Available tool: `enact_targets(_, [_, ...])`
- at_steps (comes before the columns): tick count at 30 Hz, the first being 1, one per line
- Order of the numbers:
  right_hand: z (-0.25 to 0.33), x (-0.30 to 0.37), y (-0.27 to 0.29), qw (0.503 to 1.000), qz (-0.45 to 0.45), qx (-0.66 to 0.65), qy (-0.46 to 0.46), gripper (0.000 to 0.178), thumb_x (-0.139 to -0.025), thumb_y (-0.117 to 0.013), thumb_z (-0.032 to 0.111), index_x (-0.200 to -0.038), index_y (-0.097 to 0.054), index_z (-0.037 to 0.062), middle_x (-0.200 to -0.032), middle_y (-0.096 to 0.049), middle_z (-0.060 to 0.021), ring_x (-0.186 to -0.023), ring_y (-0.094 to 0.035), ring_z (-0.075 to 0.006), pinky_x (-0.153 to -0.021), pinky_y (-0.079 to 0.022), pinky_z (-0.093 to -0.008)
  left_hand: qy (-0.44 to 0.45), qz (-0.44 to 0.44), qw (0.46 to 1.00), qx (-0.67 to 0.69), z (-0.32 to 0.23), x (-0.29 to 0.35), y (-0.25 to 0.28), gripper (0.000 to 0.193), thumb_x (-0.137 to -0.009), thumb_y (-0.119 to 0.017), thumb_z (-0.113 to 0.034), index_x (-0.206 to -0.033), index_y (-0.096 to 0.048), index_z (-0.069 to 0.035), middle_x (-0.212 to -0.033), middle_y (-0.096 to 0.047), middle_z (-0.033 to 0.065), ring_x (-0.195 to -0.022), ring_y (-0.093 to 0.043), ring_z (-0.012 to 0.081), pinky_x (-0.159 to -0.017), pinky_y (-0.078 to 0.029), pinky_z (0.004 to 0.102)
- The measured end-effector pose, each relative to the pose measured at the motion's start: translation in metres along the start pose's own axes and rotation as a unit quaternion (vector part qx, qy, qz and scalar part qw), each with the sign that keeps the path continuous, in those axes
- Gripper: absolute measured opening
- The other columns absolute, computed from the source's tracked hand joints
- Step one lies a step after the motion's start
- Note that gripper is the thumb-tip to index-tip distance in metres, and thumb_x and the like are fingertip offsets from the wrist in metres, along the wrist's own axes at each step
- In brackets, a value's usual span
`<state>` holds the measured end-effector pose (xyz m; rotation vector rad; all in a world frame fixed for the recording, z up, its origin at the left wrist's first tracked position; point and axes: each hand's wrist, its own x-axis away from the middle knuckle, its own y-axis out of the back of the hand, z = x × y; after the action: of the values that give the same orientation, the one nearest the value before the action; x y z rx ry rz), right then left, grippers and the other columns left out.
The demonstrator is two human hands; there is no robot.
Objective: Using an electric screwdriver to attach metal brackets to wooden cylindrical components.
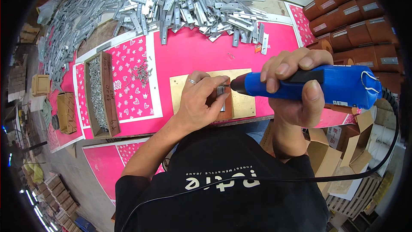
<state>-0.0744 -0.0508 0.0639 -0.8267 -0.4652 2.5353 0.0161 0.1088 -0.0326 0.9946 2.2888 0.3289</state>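
At the near left corner of the pink-covered bench (184, 52) stands a long wooden tray (110, 103) of small screws (97, 97); a loose heap of screws (142, 73) lies just right of it. Metal strips (184, 7) spread in a deep pile along the far edge. At the middle of the near edge, a gold-coloured plate (245, 97) carries a brown block (228, 106). The left hand (198, 103) reaches over the plate's left part, thumb and fingertips closed about a small metal piece (220, 90) on the block, right at their tips. From the right, the right hand (296, 109) is wrapped around a blue power driver (339, 84), its nose pointing left, just beside those fingertips; whether the bit touches cannot be told. Brown blocks with metal strips (356, 30) stand stacked by the far right corner.
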Motion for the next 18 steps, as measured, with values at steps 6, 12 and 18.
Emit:
enact_targets(6, [-0.005,-0.001,0.005,0.997,0.042,0.066,0.009,0.031,-0.089,-0.055,0.024,-0.11,-0.045,0.0049,-0.089,-0.059,-0.0151,-0.061,-0.056,-0.0194,-0.065,-0.051,-0.0378,-0.015,-0.032,0.999,-0.022,0.001,0.0,-0.005,0.036,-0.07,-0.073,-0.003,-0.105,-0.064,-0.007,-0.073,-0.062,0.0029,-0.073,-0.05,0.0225,-0.071,-0.04,0.0354])
enact_targets(12, [-0.007,-0.001,-0.004,0.994,0.042,0.096,-0.013,0.032,-0.088,-0.063,0.023,-0.109,-0.044,0.0067,-0.086,-0.059,-0.0136,-0.061,-0.057,-0.0188,-0.065,-0.05,-0.0374,-0.061,-0.046,0.996,-0.037,0.011,0.004,-0.011,0.036,-0.067,-0.074,0.002,-0.101,-0.062,-0.003,-0.082,-0.06,0.0089,-0.077,-0.053,0.0266,-0.071,-0.042,0.0385])
enact_targets(18, [-0.013,-0.007,-0.014,0.974,0.108,0.198,-0.01,0.037,-0.086,-0.07,0.023,-0.106,-0.043,0.0075,-0.081,-0.058,-0.0109,-0.06,-0.055,-0.0169,-0.064,-0.05,-0.0346,-0.052,-0.058,0.997,-0.013,0.016,0.01,-0.013,0.04,-0.069,-0.072,-0.003,-0.108,-0.061,-0.005,-0.093,-0.061,0.0086,-0.085,-0.051,0.0283,-0.081,-0.036,0.0395])
